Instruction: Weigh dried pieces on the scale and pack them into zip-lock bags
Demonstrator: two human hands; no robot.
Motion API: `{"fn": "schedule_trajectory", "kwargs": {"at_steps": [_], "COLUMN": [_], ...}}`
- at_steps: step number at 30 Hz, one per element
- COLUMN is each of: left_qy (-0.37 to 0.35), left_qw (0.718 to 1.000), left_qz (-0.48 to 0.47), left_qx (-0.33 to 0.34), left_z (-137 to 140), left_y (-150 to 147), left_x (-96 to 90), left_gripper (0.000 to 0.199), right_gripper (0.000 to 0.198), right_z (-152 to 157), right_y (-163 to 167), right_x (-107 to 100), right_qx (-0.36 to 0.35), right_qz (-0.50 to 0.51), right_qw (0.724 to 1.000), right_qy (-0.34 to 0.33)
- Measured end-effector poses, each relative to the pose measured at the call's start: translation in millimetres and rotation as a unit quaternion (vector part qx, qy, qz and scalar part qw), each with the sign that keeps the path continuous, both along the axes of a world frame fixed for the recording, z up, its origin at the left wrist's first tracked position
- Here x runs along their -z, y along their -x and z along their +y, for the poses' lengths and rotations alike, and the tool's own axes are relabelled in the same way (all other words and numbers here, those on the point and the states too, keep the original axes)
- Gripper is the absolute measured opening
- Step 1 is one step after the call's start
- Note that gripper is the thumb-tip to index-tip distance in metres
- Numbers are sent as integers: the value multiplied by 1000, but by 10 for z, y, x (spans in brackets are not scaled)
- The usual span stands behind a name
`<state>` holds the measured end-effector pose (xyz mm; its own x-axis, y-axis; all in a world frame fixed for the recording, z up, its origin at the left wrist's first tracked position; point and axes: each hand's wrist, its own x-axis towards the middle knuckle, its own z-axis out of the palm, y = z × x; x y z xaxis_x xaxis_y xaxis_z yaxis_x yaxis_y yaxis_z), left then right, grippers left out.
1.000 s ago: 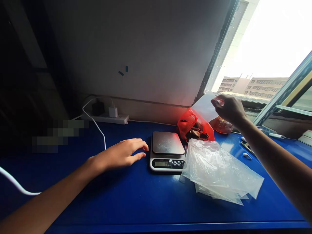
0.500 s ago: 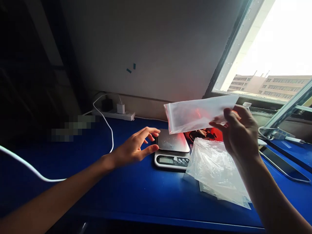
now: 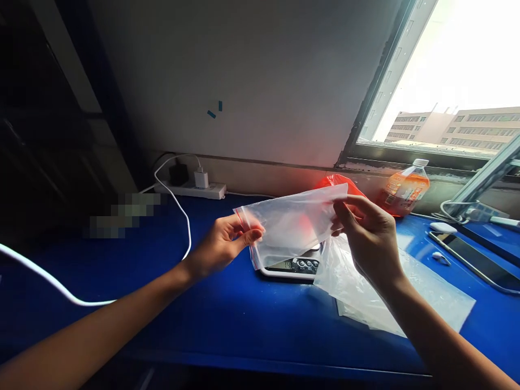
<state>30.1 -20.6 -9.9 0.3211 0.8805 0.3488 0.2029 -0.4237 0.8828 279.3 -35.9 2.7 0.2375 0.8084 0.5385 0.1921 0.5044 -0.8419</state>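
Observation:
A translucent zip-lock bag [image 3: 288, 222] with a red stripe along its seal is stretched between my two hands. My left hand [image 3: 229, 238] pinches it at the sealing end, thumb in front. At the opposite end, my right hand [image 3: 365, 230] grips the bag between thumb and fingers. Below the bag stands a kitchen scale [image 3: 284, 272]; its metal plate is mostly hidden, while its display and buttons show at the front. Several more clear bags [image 3: 426, 295] lie in a loose pile on the blue table, partly under my right forearm.
Behind the bag sits a red plastic bag [image 3: 343, 183]. A bottle of orange drink [image 3: 406, 189] stands by the window. At right lie a phone [image 3: 479, 262] and an earbud [image 3: 441, 258]. A power strip [image 3: 190, 189] with a white cable is at the back left.
My left hand has closed on the bag's sealing end. The bag has come lower and left with my right hand, and the orange bottle is now uncovered.

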Motion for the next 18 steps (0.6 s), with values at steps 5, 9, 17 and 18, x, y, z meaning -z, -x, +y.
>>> {"fn": "schedule_trajectory", "kwargs": {"at_steps": [5, 9, 17, 18], "left_qy": [-18, -20, 46, 45], "left_qw": [998, 997, 995, 995], "left_qz": [-56, -63, -26, -25], "left_qx": [-23, -31, 84, 86], "left_z": [50, 73, -12, -13], "left_y": [49, 66, -15, -11], "left_x": [19, 21, 12, 13], "left_gripper": [30, 31, 30, 28], "right_gripper": [26, 22, 17, 18], "right_z": [-6, -31, -12, -5], "right_y": [-33, -39, -17, -26], "right_x": [-23, 31, 95, 89], "right_qx": [-58, -10, 81, 83], "right_qz": [-34, -118, -25, -9], "right_qw": [995, 993, 996, 996], "right_qy": [68, 16, -35, -33]}}
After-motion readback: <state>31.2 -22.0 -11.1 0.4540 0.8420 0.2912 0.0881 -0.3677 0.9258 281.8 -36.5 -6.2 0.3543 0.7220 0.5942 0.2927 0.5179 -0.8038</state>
